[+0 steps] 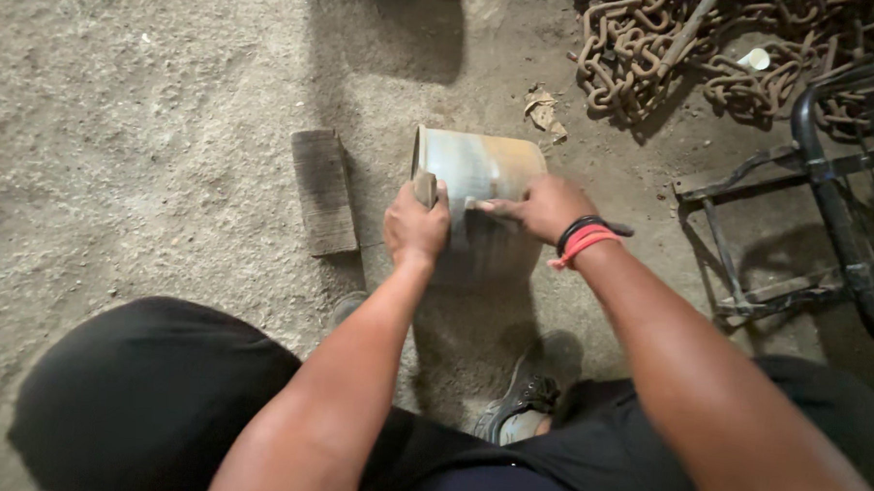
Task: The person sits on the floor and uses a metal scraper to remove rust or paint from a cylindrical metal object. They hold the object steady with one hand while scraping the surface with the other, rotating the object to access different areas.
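- Nearest the camera, the person's black-clad knees filled the 6 o'clock edge, with a grey shoe (520, 405) planted on the dirt floor (122, 118) just below the work.
- The left hand (415, 225) was wrapped shut around the near-left rim of a metal cylinder (479, 165), thumb over the edge.
- The right hand (543, 207), with red and black bands at the wrist, was pinched closed on a thin tool held against the cylinder's side; the tool was too blurred to identify, possibly a blade or file.
- The cylinder lay on its side at centre, open mouth toward 9 o'clock. It looked stiff, light sheet metal, smooth and apt to roll, best held at the rim.
- A wooden block (324, 189) lay just beside it at 9 o'clock.
- Farther off, a rusty chain (638, 49) was heaped at 1 o'clock, and a black metal frame (827, 182) stood at 3 o'clock.
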